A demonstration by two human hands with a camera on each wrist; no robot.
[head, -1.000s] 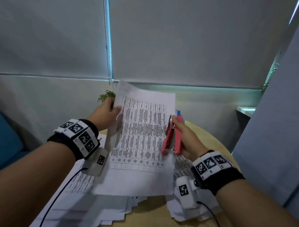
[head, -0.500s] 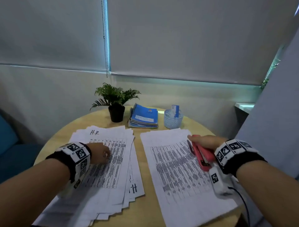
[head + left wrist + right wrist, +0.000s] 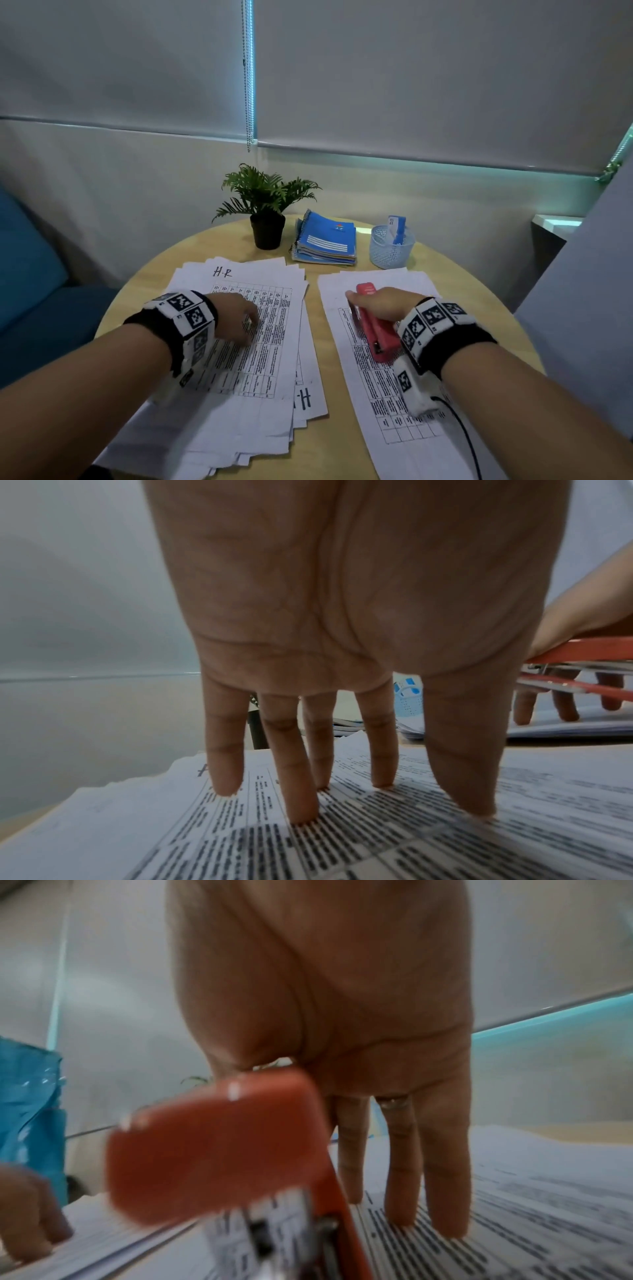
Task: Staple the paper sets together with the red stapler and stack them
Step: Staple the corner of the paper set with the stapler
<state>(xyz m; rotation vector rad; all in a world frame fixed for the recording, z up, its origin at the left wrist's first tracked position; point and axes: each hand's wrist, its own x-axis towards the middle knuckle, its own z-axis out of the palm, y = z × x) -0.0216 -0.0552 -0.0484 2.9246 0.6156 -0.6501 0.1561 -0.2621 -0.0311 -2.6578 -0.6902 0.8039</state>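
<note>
On separate paper stacks, left hand (image 3: 236, 317) splayed, right hand (image 3: 383, 303) gripping stapler (image 3: 375, 329).

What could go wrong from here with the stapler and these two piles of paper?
1. The left pile is fanned out with uneven edges under the left hand, so a grabbed set may come up misaligned or with extra sheets.
2. The right hand holds the red stapler only loosely, with its fingers straight on the right pile; it could slip.
3. The wrist cable trails over that pile and might drag sheets.
</note>
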